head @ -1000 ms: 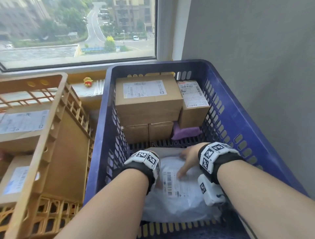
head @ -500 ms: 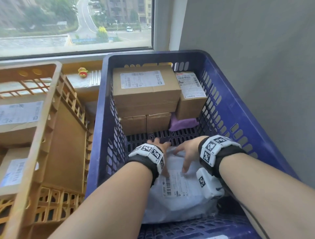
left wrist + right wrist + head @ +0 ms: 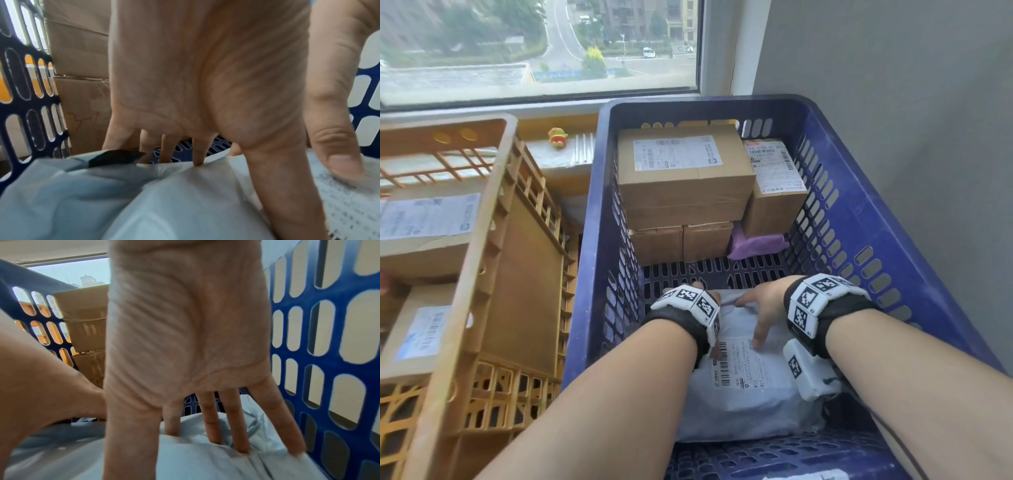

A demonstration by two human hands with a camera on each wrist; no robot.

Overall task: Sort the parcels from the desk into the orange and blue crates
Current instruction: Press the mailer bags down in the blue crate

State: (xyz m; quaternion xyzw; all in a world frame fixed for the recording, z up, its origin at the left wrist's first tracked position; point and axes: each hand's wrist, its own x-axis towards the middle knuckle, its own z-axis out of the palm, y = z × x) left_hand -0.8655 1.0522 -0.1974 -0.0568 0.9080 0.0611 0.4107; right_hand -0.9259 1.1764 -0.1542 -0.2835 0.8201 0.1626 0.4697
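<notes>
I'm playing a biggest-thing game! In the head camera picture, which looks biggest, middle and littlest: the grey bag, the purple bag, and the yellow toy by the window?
1. Grey bag, though it is nearest the camera.
2. Purple bag, partly hidden.
3. Yellow toy, farthest away.

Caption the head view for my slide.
Both hands, left hand and right hand, press a grey mailer into the blue crate.

Little reads clearly: the label on the small box (image 3: pixel 775 186) starts "10 9109", and my wristbands (image 3: pixel 811 301) carry black-and-white square codes.
</notes>
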